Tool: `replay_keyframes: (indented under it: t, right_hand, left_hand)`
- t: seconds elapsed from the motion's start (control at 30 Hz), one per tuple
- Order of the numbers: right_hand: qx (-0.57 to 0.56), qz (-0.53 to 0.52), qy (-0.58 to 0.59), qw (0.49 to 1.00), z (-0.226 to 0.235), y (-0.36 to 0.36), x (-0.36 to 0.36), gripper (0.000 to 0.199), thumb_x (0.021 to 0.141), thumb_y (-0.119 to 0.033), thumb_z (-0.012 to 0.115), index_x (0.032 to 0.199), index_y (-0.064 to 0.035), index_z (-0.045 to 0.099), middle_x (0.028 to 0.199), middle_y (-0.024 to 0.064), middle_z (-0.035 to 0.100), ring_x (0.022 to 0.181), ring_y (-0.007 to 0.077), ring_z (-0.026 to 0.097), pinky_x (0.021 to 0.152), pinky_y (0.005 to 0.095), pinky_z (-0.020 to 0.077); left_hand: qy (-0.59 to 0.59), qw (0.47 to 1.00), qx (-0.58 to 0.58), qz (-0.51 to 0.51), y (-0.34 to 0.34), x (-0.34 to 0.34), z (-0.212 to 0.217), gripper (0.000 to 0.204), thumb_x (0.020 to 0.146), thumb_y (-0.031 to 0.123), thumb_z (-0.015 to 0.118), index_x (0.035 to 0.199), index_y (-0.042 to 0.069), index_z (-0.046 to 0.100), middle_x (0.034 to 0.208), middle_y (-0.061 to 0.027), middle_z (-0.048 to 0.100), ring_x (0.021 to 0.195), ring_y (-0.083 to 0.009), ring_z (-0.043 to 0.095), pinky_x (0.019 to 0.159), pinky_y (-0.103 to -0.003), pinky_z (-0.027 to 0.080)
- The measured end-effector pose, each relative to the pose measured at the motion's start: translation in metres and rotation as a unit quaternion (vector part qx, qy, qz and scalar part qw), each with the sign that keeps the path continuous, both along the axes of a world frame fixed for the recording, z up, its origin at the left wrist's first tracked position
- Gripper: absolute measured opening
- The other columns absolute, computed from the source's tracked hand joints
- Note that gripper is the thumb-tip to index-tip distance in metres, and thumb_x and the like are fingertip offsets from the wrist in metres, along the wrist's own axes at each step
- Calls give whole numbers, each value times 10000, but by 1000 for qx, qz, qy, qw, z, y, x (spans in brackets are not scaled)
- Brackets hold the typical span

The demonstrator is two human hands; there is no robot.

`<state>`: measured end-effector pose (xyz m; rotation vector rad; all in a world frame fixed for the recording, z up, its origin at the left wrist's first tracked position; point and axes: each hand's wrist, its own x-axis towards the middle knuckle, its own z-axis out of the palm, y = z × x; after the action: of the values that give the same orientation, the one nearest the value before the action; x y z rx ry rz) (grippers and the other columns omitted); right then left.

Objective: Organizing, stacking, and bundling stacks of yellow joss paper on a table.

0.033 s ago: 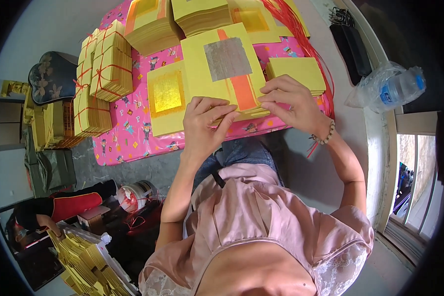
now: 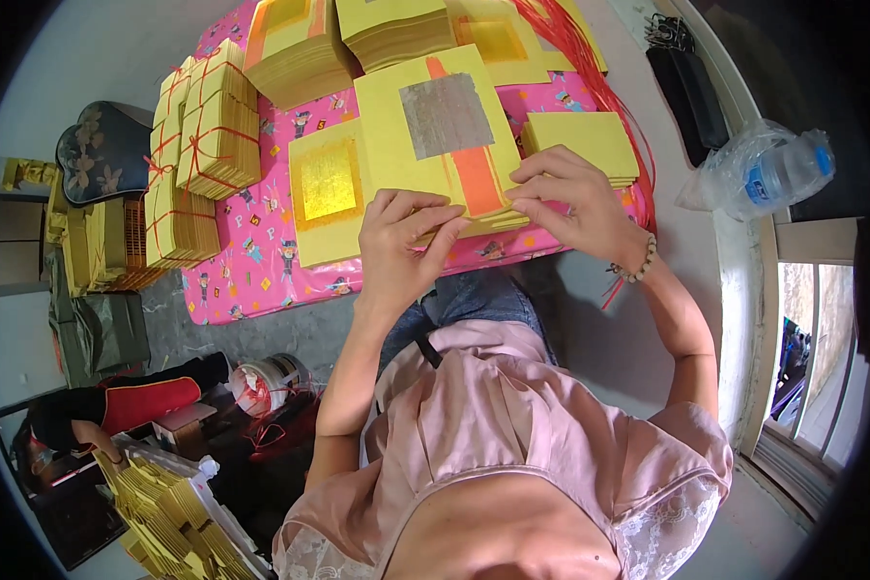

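Observation:
A large yellow paper sheet (image 2: 382, 121) with a silver foil square and an orange stripe lies on top of a stack in front of me. My left hand (image 2: 403, 232) pinches its near edge, left of the stripe, with thumb and fingers together. On the other side of the stripe, my right hand (image 2: 572, 201) grips the same edge between thumb and fingers, a beaded bracelet on its wrist. Just left of the sheet is a yellow stack with a gold foil square (image 2: 328, 182). A smaller yellow paper stack (image 2: 582, 147) sits beyond my right hand.
Bundles tied with red string (image 2: 215, 145) stand at the left of the pink patterned table cover (image 2: 237, 280). Thick paper stacks (image 2: 393, 34) fill the back. Red strings (image 2: 599, 77) hang along the right. A bagged plastic bottle (image 2: 778, 179) stands far right; another person (image 2: 77, 416) works lower left.

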<state>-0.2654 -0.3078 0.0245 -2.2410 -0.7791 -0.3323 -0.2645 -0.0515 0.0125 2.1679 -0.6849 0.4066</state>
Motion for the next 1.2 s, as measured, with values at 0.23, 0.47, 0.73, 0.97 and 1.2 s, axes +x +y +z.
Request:
replay_keyframes:
  t: [0.23, 0.47, 0.73, 0.97, 1.2]
  right_hand:
    - [13, -16, 19, 1000, -1, 2, 0, 141, 872, -179, 725, 905, -43, 750, 960, 84, 674, 935, 262, 635, 790, 371, 523]
    - [22, -21, 14, 999, -3, 3, -1, 135, 867, -173, 728, 899, -44, 753, 944, 84, 674, 920, 258, 637, 783, 367, 519]
    - [15, -23, 13, 1000, -1, 3, 1, 130, 867, -172, 727, 894, -46, 744, 934, 85, 675, 909, 262, 641, 779, 369, 519]
    - [-105, -42, -115, 987, 9, 13, 7, 151, 880, -170, 705, 909, -33, 647, 836, 103, 650, 788, 300, 650, 749, 380, 500]
    - [-14, -57, -52, 997, 23, 11, 56, 149, 949, -160, 637, 920, -15, 626, 797, 130, 622, 740, 305, 641, 650, 369, 483]
  left_hand:
    - [11, 1000, -20, 21, -3, -2, -1, 139, 739, 120, 816, 873, 86, 798, 875, -65, 720, 846, -236, 636, 746, -349, 508]
    - [22, 999, -26, 28, -4, -4, 2, 133, 734, 117, 815, 864, 92, 801, 867, -69, 718, 836, -239, 637, 746, -349, 511]
    - [21, 999, -28, 25, -5, 0, 2, 121, 737, 126, 814, 848, 82, 794, 865, -79, 721, 825, -246, 644, 736, -352, 515]
    - [19, 1000, 8, 6, 3, 7, 15, 237, 749, 127, 824, 975, 70, 783, 885, -93, 718, 878, -244, 665, 765, -340, 520]
    - [-165, 981, 51, 86, -1, 22, 35, 421, 761, 178, 806, 1166, 127, 704, 1073, -89, 663, 1002, -276, 626, 841, -391, 477]
